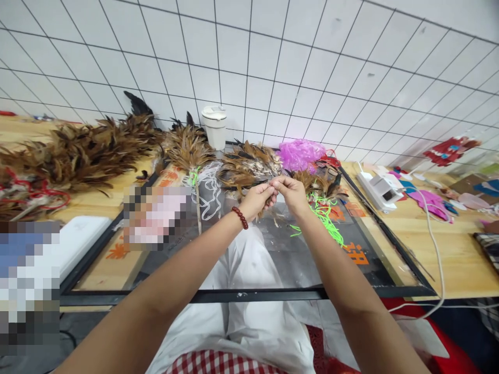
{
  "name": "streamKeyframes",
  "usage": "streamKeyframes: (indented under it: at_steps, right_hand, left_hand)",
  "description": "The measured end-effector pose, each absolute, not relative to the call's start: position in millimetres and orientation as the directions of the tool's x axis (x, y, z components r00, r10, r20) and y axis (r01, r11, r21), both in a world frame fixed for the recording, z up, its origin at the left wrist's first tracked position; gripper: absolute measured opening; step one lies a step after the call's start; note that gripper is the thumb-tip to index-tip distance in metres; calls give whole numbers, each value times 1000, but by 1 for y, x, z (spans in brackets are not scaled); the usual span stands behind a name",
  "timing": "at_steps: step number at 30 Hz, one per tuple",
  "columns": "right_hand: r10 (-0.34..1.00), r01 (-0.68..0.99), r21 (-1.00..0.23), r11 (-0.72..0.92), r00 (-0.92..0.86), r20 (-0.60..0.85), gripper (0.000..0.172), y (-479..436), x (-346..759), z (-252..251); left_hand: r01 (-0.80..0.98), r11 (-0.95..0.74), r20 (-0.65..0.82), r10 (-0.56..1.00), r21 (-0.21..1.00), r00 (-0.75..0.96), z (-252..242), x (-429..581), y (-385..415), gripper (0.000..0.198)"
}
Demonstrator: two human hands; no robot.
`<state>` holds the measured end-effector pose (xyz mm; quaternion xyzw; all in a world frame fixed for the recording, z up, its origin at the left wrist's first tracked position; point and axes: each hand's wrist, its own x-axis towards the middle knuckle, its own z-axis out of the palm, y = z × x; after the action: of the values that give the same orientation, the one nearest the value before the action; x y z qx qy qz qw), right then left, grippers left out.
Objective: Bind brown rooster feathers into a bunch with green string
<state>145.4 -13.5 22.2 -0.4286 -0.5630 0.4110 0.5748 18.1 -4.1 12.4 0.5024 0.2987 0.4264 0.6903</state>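
Note:
My left hand (258, 200), a beaded bracelet (239, 217) on its wrist, meets my right hand (290, 193) above the middle of a black-framed glass panel (284, 259). Both are closed in a pinch with their fingertips together; whatever is between them is too small to make out. Just beyond lies a pile of loose brown feathers (249, 163). Right of my right hand is a feather bunch (317, 184) with bright green cords (327, 221) beside it. To the left, a bundle of brown feathers (189, 145) is fixed on a thin stick (198, 205), green string at its neck.
A lidded white cup (214, 127) stands by the tiled wall. Purple plastic (300, 154) lies behind the feathers. More feather bundles (78, 150) cover the left of the wooden table (448, 259). At right are a white device (380, 189) and its cable (436, 249).

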Motion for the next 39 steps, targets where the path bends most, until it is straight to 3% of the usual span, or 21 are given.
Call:
streamKeyframes:
  at_steps: [4, 7, 10, 12, 14, 16, 19, 27, 30, 36, 39]
  right_hand:
    - [925, 125, -925, 360, 81, 371, 29, -14, 145, 23]
    - [872, 271, -850, 452, 65, 485, 22, -11, 148, 27]
    - [868, 459, -774, 436, 10, 496, 22, -16, 160, 41]
    - [885, 641, -667, 379, -40, 465, 23, -27, 175, 54]
    - [922, 792, -507, 341, -177, 344, 14, -42, 194, 65]
    - [940, 860, -382, 339, -288, 185, 11, -59, 213, 70]
    - [956, 921, -253, 295, -287, 69, 16, -81, 234, 63]
    - [967, 965, -94, 243, -234, 100, 20, -103, 243, 43]
    - [976, 970, -111, 217, -211, 62, 17, -105, 244, 50]
    - [987, 849, -512, 134, -71, 141, 19, -109, 256, 68]
    - [992, 889, -447, 100, -54, 115, 20, -108, 256, 56]
  left_hand:
    - [-348, 223, -20, 865, 911, 501, 16, 20, -7, 24]
    - [-362, 225, -25, 876, 905, 482, 18, 19, -9, 24]
    - [-379, 204, -17, 897, 902, 442, 18, 18, -9, 24]
    - [-396, 197, -13, 907, 897, 421, 18, 17, -7, 25]
    - [-414, 187, -12, 920, 891, 391, 18, 16, -5, 24]
    - [-431, 181, -21, 936, 884, 350, 18, 14, -3, 22]
    - [-450, 179, -35, 950, 875, 310, 18, 12, -1, 21]
    - [-424, 169, -24, 944, 890, 328, 17, 17, -5, 21]
    - [-412, 165, -27, 947, 896, 321, 18, 18, -6, 20]
    - [-415, 145, -9, 950, 898, 313, 21, 15, -5, 17]
    - [-423, 141, -9, 954, 895, 299, 21, 15, -5, 16]
